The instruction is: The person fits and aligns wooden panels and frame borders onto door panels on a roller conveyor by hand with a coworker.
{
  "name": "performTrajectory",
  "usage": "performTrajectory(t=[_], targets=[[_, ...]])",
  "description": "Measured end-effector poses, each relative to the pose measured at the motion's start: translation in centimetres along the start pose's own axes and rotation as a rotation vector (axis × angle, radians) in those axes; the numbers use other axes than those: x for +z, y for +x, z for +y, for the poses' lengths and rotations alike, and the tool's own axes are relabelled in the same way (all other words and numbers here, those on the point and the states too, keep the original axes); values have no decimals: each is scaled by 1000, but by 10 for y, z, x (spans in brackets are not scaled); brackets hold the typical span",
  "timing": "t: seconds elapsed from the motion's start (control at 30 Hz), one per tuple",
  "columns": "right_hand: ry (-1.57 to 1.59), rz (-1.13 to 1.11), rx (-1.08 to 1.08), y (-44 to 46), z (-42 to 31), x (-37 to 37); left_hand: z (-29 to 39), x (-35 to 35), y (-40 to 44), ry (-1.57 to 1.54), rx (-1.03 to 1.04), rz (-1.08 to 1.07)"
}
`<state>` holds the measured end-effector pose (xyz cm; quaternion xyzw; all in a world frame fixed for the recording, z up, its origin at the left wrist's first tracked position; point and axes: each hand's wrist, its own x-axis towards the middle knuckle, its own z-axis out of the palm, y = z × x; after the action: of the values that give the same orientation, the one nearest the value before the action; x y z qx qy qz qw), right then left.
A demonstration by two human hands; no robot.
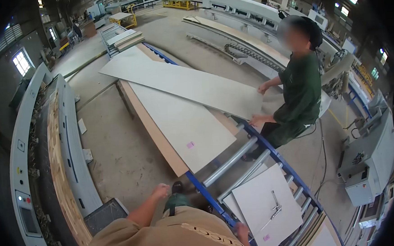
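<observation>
My left hand (161,191) hangs beside the roller conveyor with its fingers curled in, and I see nothing in it. At the conveyor's near side, my right hand (242,231) is low, close to the left edge of a small white panel (251,201); its fingers are too unclear to make out. A slim metal tool (275,207) lies on that panel. Ahead rests a long white panel (184,133) with a pink label, on top of a brown board (148,130). A co-worker (300,85) grips the end of another long white panel (194,85) lying slantwise across it.
Blue conveyor rails (278,156) with metal rollers (231,162) run away from me. On the left stands a long machine (26,178) with a control screen. A grey cabinet (366,157) is at the right, with a cable on the floor. More boards (126,39) are stacked farther along.
</observation>
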<state>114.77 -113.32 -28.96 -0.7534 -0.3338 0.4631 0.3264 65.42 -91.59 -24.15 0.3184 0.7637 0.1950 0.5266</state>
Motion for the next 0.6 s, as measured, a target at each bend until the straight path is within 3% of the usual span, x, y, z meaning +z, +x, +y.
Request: performTrajectory(t=[0.07,0.13,0.17,0.27,0.37,0.47,0.57,0.6], targets=[[-243,-97,-141,-18,9,3,15,16,11,-48,48,-77],[-529,-169,-57,-39,15,3,14,28,13,-22,92,-132],[-313,-6,78,-42,29,13,18,33,17,20,128,-142],[-226,15,29,-34,87,25,24,31,17,55,164,-131],[-516,-114,5,-32,43,4,6,23,12,109,106,-144],[-566,-187,-182,-6,35,-1,-25,4,20,190,81,-108],[131,-63,351,12,-11,0,-64,-16,17,355,46,-43],[110,-93,287,23,-21,4,-70,-21,14,423,30,-20]])
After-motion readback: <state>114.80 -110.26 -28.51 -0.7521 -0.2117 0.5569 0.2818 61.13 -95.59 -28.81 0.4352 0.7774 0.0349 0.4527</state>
